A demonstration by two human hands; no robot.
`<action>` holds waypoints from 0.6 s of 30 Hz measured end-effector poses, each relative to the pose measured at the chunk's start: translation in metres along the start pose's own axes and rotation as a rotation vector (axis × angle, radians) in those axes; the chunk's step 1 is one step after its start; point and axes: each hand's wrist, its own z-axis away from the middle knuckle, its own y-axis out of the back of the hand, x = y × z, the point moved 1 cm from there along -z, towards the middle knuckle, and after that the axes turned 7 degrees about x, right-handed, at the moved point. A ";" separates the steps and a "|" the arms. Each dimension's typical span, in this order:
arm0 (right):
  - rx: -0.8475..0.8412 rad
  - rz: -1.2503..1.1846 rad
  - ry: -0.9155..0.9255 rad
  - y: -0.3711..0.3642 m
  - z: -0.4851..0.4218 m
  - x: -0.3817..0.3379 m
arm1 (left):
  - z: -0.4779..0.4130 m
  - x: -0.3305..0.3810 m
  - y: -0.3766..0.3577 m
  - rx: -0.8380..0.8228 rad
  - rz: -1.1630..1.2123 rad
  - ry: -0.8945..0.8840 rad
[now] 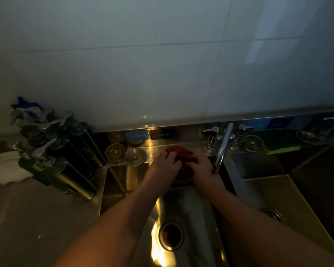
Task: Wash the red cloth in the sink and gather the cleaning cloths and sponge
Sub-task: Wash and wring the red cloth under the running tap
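Both hands, left hand [165, 163] and right hand [203, 166], are closed on the red cloth [181, 154]. It is held bunched at the sink's [193, 205] back edge.

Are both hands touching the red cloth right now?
Touching. The head view shows the left hand and right hand gripping the red cloth from either side.
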 end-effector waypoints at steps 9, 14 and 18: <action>-0.156 -0.133 -0.108 -0.002 0.045 -0.027 | 0.051 0.003 0.005 -0.069 0.026 -0.017; -0.247 -0.046 0.036 -0.015 0.049 -0.035 | 0.064 -0.006 -0.009 -0.106 -0.002 -0.019; -0.273 -0.063 0.077 -0.052 0.054 -0.021 | 0.077 -0.012 -0.041 -0.113 0.004 -0.060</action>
